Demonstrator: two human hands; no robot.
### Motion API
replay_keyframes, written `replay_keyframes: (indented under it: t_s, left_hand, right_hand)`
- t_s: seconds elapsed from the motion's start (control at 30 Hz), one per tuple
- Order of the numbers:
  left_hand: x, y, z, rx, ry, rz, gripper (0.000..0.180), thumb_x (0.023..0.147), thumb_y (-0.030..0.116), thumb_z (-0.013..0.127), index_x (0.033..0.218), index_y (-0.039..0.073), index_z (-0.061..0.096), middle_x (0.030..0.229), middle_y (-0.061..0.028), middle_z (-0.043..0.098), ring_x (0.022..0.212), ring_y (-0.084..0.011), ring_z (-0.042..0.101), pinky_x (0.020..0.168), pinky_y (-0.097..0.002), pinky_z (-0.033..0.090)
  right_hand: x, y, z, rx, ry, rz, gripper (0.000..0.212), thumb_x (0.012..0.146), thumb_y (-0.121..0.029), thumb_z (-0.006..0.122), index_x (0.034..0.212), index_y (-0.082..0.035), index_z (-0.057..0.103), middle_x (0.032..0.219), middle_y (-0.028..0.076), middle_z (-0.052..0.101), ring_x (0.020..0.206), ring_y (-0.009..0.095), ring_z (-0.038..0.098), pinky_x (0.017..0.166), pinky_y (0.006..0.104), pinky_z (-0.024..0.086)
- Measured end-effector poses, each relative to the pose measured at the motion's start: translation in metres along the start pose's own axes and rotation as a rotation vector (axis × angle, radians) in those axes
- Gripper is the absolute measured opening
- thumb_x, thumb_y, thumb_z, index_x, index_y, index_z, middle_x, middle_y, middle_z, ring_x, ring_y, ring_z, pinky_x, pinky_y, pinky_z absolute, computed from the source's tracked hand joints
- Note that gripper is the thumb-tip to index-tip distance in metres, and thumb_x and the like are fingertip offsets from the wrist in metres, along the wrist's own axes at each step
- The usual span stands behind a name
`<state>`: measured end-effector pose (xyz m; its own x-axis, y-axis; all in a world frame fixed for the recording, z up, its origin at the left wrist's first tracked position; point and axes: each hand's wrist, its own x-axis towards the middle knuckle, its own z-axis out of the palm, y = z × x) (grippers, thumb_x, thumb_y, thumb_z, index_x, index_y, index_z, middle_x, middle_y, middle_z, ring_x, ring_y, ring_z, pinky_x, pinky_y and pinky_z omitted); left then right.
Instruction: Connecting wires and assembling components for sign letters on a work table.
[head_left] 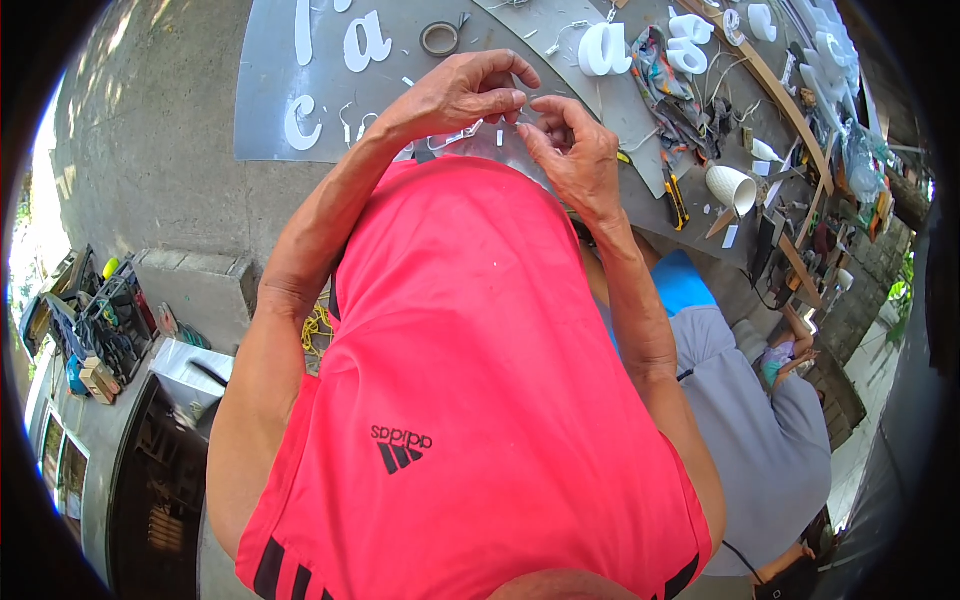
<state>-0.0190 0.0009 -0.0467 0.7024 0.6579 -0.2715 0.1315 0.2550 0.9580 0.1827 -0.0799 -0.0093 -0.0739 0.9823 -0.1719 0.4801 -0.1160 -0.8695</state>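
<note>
My left hand and my right hand meet over the near edge of a grey sheet. Their fingertips almost touch. Both hands are closed in a pinch, thumb against curled fingers; whatever lies between the tips is too small to name. Just below my left hand a small white piece with thin wire lies on the sheet. To the left, white letter-shaped cutouts rest flat, with more short wires beside them. Beyond my left hand sits a roll of dark tape.
Right of my hands lie a yellow-and-black utility knife, a patterned cloth and a white textured cup on its side. Thick white letters stand farther back. A wooden strip borders the cluttered right side. A person in grey is close at my right.
</note>
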Motion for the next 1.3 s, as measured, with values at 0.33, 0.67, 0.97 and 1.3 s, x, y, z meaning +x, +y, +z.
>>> replay_keyframes:
  t_s: [0.33, 0.67, 0.97, 1.3]
  left_hand:
    - [-0.001, -0.002, 0.001, -0.031, -0.004, -0.028, 0.031, 0.103, 0.024, 0.063, 0.126, 0.004, 0.061, 0.085, -0.0004, 0.065, 0.080, -0.0072, 0.060, 0.070, -0.0244, 0.048]
    - [-0.003, 0.005, 0.005, 0.177, 0.033, 0.056, 0.027, 0.101, 0.020, 0.062, 0.121, 0.003, 0.063, 0.078, -0.0027, 0.065, 0.073, -0.0094, 0.060, 0.067, -0.0268, 0.048]
    - [0.000, -0.001, 0.005, 0.153, 0.024, 0.065, 0.028, 0.101, 0.022, 0.062, 0.121, 0.003, 0.064, 0.076, -0.0036, 0.065, 0.070, -0.0109, 0.061, 0.065, -0.0287, 0.049]
    - [0.015, -0.034, 0.007, 0.120, -0.009, -0.024, 0.026, 0.097, 0.014, 0.067, 0.119, 0.000, 0.064, 0.077, -0.0073, 0.069, 0.067, -0.0132, 0.064, 0.062, -0.0288, 0.053]
  right_hand:
    - [0.003, 0.001, 0.004, -0.170, 0.080, -0.223, 0.014, 0.081, -0.008, 0.077, 0.092, -0.004, 0.068, 0.085, 0.008, 0.067, 0.075, 0.022, 0.065, 0.065, 0.0357, 0.053]
    - [0.007, 0.007, 0.006, -0.388, 0.109, -0.453, 0.013, 0.081, -0.009, 0.077, 0.087, -0.006, 0.066, 0.078, 0.007, 0.059, 0.075, 0.025, 0.060, 0.063, 0.0390, 0.049]
    - [0.010, 0.013, 0.006, -0.520, 0.127, -0.540, 0.012, 0.082, -0.008, 0.074, 0.084, -0.006, 0.062, 0.078, 0.007, 0.055, 0.075, 0.025, 0.059, 0.060, 0.0386, 0.049]
    - [0.016, 0.048, 0.013, -0.564, -0.027, -0.572, 0.015, 0.084, -0.006, 0.073, 0.091, -0.004, 0.060, 0.082, 0.009, 0.053, 0.079, 0.027, 0.058, 0.065, 0.0394, 0.050]
